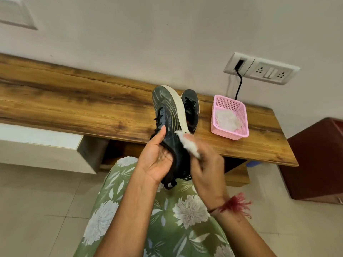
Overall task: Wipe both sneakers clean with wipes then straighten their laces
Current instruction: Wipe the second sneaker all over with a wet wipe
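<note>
A dark sneaker with pale stripes and a white sole is held up in front of me, toe pointing away. My left hand grips it around the heel opening, thumb lying along the laces. My right hand holds a crumpled white wipe against the sneaker's side near the sole. The second dark sneaker stands on the wooden shelf, partly hidden behind the first.
A pink mesh basket with white wipes inside sits on the shelf to the right. A black cable runs from the wall socket down behind it. A dark red cabinet stands at far right. My lap is below.
</note>
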Demonstrator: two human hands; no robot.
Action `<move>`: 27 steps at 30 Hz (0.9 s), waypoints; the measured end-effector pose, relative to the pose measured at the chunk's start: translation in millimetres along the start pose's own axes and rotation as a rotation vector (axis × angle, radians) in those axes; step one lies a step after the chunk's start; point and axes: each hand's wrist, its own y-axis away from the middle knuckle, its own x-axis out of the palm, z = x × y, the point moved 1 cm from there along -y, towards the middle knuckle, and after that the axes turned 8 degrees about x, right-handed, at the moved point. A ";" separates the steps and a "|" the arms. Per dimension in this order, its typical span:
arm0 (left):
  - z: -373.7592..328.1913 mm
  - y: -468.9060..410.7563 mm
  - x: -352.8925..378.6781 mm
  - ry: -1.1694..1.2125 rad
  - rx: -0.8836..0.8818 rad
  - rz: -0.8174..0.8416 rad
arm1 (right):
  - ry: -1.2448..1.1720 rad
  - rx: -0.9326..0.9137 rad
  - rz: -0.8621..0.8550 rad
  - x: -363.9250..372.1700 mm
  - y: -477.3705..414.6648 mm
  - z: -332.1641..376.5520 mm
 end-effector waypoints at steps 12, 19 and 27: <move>1.2 1.1 0.1 -0.060 0.047 -0.061 | -0.485 0.372 -0.042 -19.3 -11.8 8.9; 2.9 1.8 -3.0 -0.102 -0.063 -0.055 | 0.010 0.018 0.191 10.3 36.5 4.8; -3.8 -0.9 -6.4 -0.033 0.040 0.039 | -0.517 0.376 0.050 -27.3 -14.7 3.2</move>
